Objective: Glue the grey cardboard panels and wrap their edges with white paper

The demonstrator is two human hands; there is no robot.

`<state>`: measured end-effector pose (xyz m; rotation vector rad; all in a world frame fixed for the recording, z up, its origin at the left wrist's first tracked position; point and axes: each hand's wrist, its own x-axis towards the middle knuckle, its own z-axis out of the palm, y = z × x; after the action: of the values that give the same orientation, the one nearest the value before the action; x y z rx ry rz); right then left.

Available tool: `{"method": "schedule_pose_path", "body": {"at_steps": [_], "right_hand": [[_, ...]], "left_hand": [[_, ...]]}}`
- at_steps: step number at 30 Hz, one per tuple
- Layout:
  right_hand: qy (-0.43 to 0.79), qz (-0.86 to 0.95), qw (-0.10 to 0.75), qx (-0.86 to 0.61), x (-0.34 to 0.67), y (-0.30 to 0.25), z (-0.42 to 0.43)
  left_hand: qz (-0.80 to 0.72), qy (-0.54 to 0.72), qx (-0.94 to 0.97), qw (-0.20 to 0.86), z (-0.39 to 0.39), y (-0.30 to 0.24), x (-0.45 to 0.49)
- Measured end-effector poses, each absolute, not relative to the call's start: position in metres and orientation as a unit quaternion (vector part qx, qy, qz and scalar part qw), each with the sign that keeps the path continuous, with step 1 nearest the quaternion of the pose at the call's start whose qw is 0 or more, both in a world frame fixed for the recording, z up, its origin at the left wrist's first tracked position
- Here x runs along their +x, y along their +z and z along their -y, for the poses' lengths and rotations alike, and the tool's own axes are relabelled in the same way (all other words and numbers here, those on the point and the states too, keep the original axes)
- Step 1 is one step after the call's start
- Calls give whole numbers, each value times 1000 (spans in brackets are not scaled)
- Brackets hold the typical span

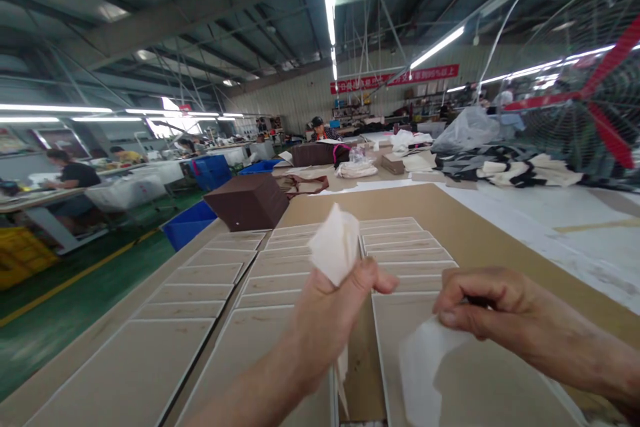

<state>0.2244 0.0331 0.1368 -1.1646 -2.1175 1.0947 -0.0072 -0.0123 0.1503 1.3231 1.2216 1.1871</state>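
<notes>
My left hand [333, 310] is closed in a fist around a crumpled white paper strip [336, 245] that sticks up above the knuckles and hangs below the wrist. My right hand [483, 303] is pinched shut on the edge of a thin translucent white film [420, 363] lying over a grey-beige board. Both hands hover over rows of flat grey-beige boards [207, 273] with white edges, laid overlapping on a brown cardboard-covered table [480, 233].
A dark brown box [247, 201] stands at the far end of the boards. Blue bins [187, 223] sit left of the table above a green floor. Piles of fabric and bags [505, 163] lie at the far right beside a red fan. Other people work at distant tables.
</notes>
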Motion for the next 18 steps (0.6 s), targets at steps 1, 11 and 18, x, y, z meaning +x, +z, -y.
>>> {"method": "schedule_pose_path", "body": {"at_steps": [1, 11, 18], "right_hand": [[393, 780, 243, -422, 220, 138, -33], [596, 546, 461, -367, 202, 108, -31], [674, 466, 427, -381, 187, 87, -14]], "left_hand": [[-504, 450, 543, 498, 15, 147, 0], [-530, 482, 366, 594, 5, 112, 26], [-472, 493, 373, 628, 5, 87, 46]]}}
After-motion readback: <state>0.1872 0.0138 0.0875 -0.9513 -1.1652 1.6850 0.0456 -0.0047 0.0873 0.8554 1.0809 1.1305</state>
